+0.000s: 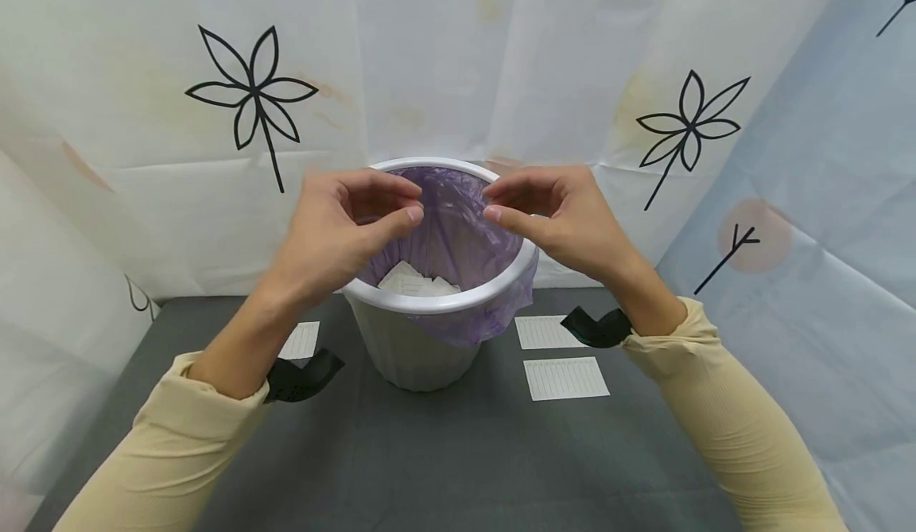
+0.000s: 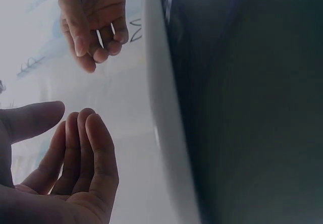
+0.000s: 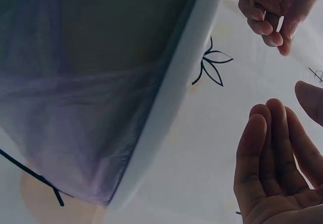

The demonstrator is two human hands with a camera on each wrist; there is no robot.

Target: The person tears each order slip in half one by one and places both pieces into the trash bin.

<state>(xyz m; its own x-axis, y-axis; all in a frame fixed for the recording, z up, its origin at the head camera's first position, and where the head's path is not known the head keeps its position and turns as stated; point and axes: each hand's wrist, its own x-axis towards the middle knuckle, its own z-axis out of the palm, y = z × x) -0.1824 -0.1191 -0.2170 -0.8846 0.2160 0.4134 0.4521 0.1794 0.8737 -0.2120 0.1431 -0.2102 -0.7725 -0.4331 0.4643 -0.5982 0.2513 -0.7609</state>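
A white bin [image 1: 429, 389] with a purple plastic liner [image 1: 479, 333] stands on the dark table, and lined white paper pieces [image 1: 411, 280] lie inside it. Above its rim, on the left, is my left hand [image 1: 329, 230], thumb apart from softly bent fingers and nothing between them. My right hand [image 1: 576, 218] mirrors it over the right side, also without anything in it. A gap separates the two hands' fingertips. Both wrist views show the same bare palms: the left hand [image 2: 81, 168] beside the bin's rim, the right hand [image 3: 275, 168] with fingers side by side.
To the bin's right, two lined white cards [image 1: 567, 378] lie on the dark table [image 1: 444, 460], one partly behind the right wrist's black strap [image 1: 597, 328]. Another card [image 1: 300, 339] shows beside the left forearm. White fabric with leaf drawings [image 1: 429, 63] hangs close behind the bin.
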